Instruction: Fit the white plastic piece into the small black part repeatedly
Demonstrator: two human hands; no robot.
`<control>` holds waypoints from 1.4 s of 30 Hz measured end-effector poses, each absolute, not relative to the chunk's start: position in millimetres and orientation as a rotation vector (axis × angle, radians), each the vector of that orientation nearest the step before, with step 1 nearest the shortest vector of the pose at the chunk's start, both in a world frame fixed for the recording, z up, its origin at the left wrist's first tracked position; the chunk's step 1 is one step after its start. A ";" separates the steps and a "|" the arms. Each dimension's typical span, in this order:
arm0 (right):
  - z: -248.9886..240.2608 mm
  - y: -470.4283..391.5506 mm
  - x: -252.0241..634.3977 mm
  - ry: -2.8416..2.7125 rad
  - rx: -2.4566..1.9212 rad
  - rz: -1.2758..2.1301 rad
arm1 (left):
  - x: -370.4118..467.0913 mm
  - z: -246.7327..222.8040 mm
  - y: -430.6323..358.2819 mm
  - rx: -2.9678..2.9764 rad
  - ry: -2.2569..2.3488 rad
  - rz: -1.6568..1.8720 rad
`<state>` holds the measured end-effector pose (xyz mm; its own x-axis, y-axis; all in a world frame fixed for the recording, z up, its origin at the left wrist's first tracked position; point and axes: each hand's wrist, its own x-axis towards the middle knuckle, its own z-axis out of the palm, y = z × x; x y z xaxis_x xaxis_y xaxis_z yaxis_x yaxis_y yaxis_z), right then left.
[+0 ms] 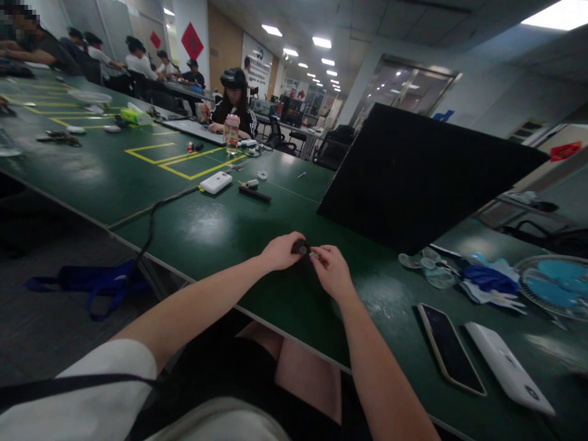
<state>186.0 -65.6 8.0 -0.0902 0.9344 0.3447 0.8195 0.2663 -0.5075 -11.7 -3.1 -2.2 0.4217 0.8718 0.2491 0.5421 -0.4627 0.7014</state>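
Over the green table (275,294), my left hand (281,251) is closed around a small dark object with a round end (302,249). Its exact kind is too small to make out. Close by on the right, my right hand (332,269) pinches a small silvery piece (314,255) between thumb and fingers, right beside the dark object. Whether the two pieces touch, I cannot tell. Beyond my hands lie a dark bar (255,194) and a small whitish cylinder (252,184).
A large black panel (413,177) stands tilted at the right. Nearer are a phone (451,349), a white power bank (509,367), gloves (491,282) and a blue fan (558,278). A white device (215,182) with a cable and a bottle (232,133) stand farther off; a person (233,107) sits opposite.
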 end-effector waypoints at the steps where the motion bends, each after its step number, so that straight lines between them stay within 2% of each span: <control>1: 8.1 -65.4 186.0 -1.917 -1.575 0.220 | -11.4 -2.2 -3.7 2.172 1.194 0.801; 32: 13.1 -66.9 192.5 -2.022 -1.434 0.078 | -12.7 3.3 -10.7 2.218 1.180 0.679; 36: 11.8 -65.6 190.4 -2.051 -1.471 0.119 | -12.8 6.5 -12.5 2.210 1.171 0.650; 42: 14.6 -65.9 191.0 -1.755 -1.673 0.317 | -13.8 6.1 -11.1 2.204 1.112 0.642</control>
<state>191.0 -65.9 14.6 0.0598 0.9509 0.3035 0.7847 0.1432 -0.6032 -13.8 -11.1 6.1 0.5359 0.8299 0.1551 0.5493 -0.4823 0.6824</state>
